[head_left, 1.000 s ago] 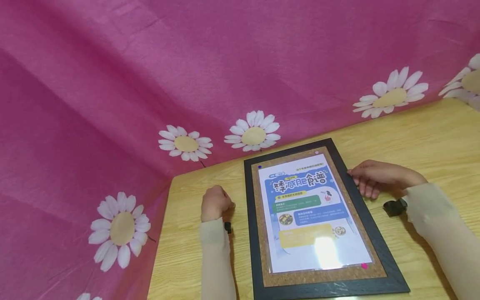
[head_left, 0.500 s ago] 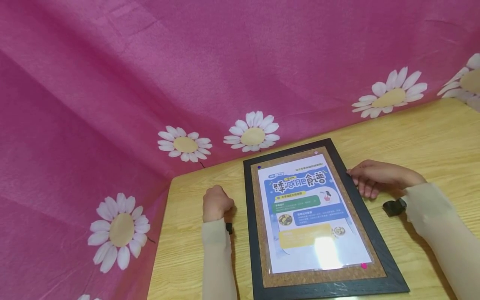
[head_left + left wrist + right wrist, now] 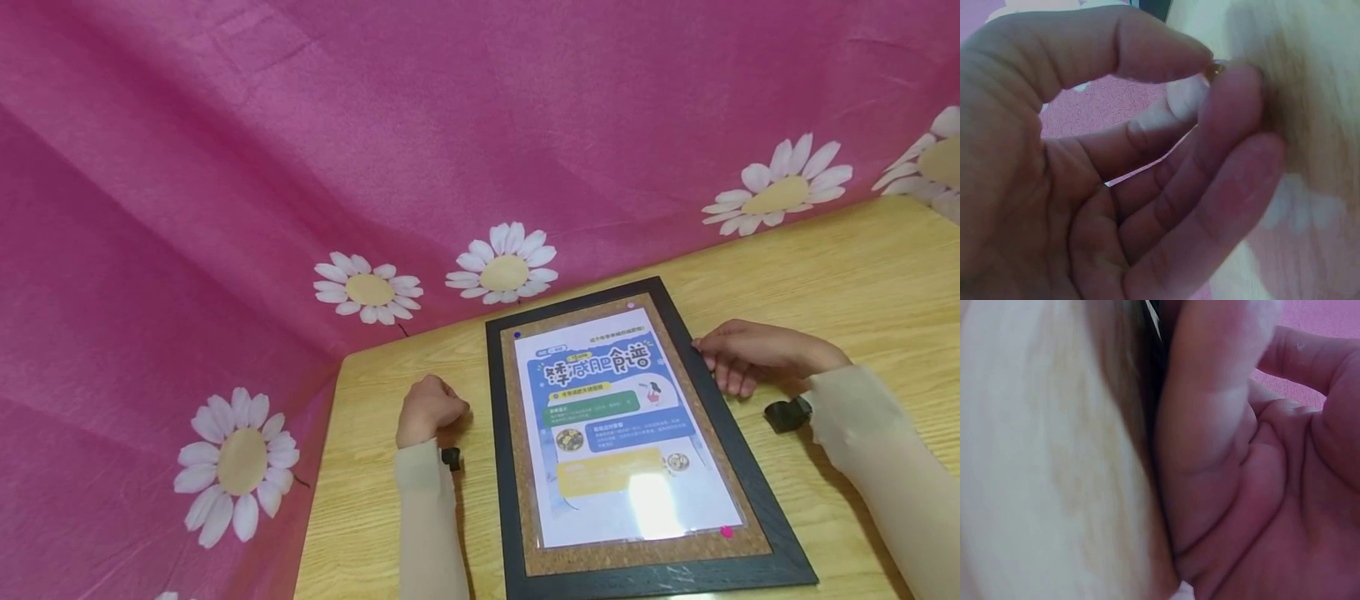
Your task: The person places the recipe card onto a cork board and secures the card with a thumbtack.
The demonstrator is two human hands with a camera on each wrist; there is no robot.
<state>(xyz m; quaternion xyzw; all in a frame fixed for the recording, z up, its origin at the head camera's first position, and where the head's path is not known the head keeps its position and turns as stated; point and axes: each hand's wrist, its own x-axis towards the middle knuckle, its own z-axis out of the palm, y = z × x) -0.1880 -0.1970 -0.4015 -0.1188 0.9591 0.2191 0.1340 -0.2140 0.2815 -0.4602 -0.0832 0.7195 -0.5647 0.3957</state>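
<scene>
My left hand is low over the table, left of a framed cork board. In the left wrist view its thumb and fingertip pinch a small shiny gold-coloured piece, mostly hidden by the fingertips. The board lies flat in a black frame and bears a printed poster under a glossy clear cover. A blue pin, a pale pink pin and a bright pink pin sit at three of its corners. My right hand grips the frame's right edge, thumb and forefinger together, its other fingers curled.
The wooden table runs on to the right of the board. A pink cloth with white daisies hangs behind and to the left. A black strap piece shows at the right wrist and another black piece at the left wrist.
My left hand has turned and shifted slightly, its forearm moving a little to the left over the last half second. The right hand and the board stay in place.
</scene>
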